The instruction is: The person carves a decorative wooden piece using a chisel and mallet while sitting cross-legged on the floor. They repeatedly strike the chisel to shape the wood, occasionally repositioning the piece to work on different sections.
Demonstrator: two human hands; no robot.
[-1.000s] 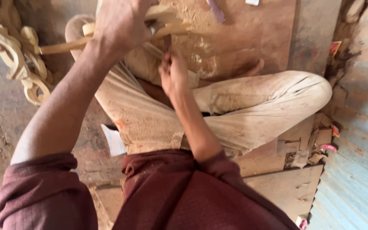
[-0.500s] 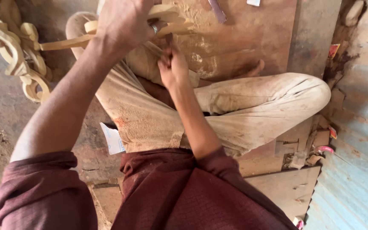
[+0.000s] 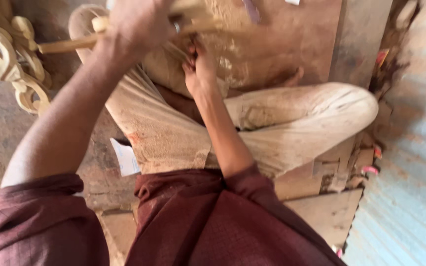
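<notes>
My left hand (image 3: 139, 24) is raised near the top of the view and closed around a pale carved wooden piece (image 3: 67, 45), whose slender end sticks out to the left. My right hand (image 3: 200, 69) sits just below and to the right of it, over my lap, with its fingers closed on a thin tool (image 3: 176, 49) that points up at the wood. Most of the tool is hidden by the two hands. The wood near my left hand is blurred.
I sit cross-legged in dusty beige trousers (image 3: 292, 123) on a wooden board (image 3: 282, 39). Several pale carved scroll pieces (image 3: 20, 74) lie at the left. A corrugated blue metal sheet (image 3: 410, 172) runs down the right, and a white paper scrap (image 3: 124, 157) lies by my thigh.
My right hand has slid a little forward, closer to the wood held in my left hand. My left hand and the wooden piece have shifted only slightly.
</notes>
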